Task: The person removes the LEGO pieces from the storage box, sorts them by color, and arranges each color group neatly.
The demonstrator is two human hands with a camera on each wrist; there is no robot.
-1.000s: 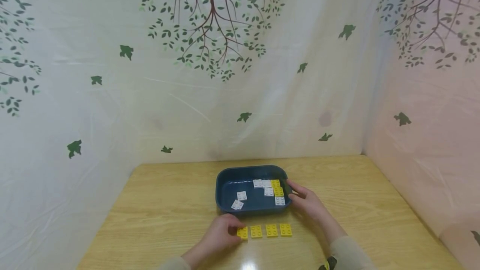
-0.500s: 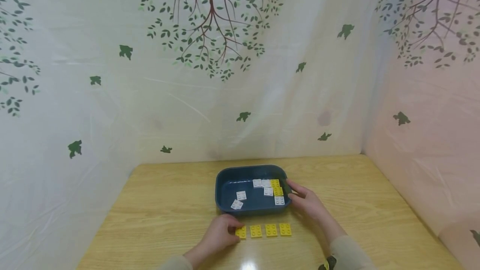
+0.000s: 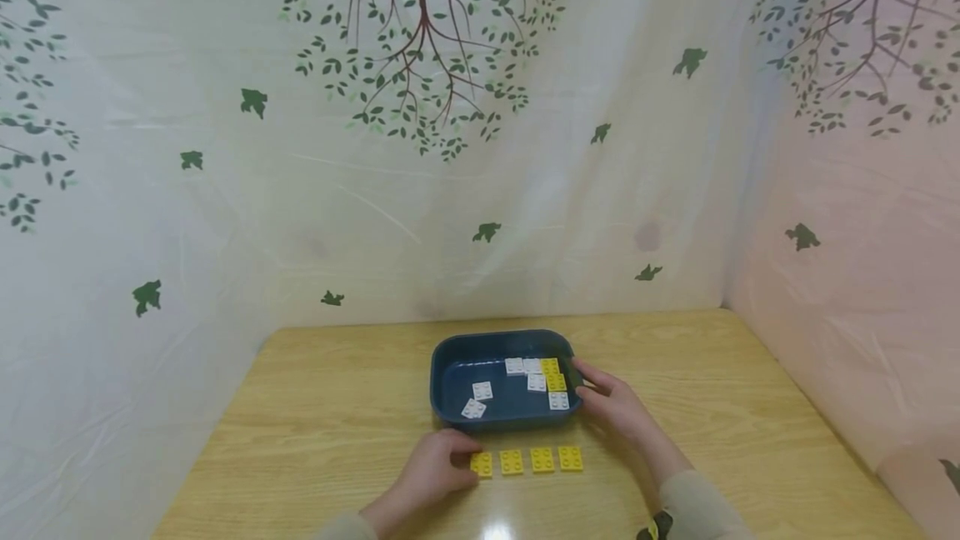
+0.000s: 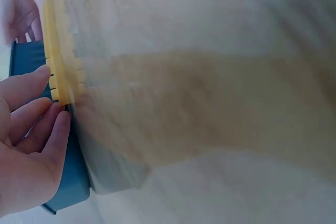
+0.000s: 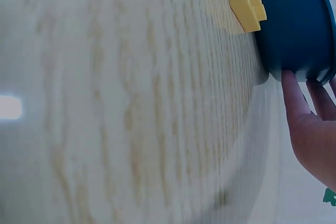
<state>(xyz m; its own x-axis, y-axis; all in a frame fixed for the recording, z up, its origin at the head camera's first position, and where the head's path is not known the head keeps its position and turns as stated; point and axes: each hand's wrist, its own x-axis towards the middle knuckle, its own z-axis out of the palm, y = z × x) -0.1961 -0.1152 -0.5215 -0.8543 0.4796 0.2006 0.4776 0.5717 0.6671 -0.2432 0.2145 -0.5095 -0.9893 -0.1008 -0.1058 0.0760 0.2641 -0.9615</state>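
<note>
Several flat yellow toy bricks with studs lie in a row on the table, in front of a dark blue tray. My left hand pinches the leftmost yellow brick between thumb and fingers. The left wrist view shows that thumb at the end of the yellow row. At the tray's right end, my right hand touches the outside wall with nearly straight fingers. Its fingertips meet the blue wall in the right wrist view.
Inside the tray, several white bricks and two yellow bricks sit toward the right. More white bricks lie at its left. Behind the wooden table hangs a pale curtain with a leaf print.
My left hand has shifted very slightly left with the leftmost yellow brick. My right hand and the tray stay where they were.
</note>
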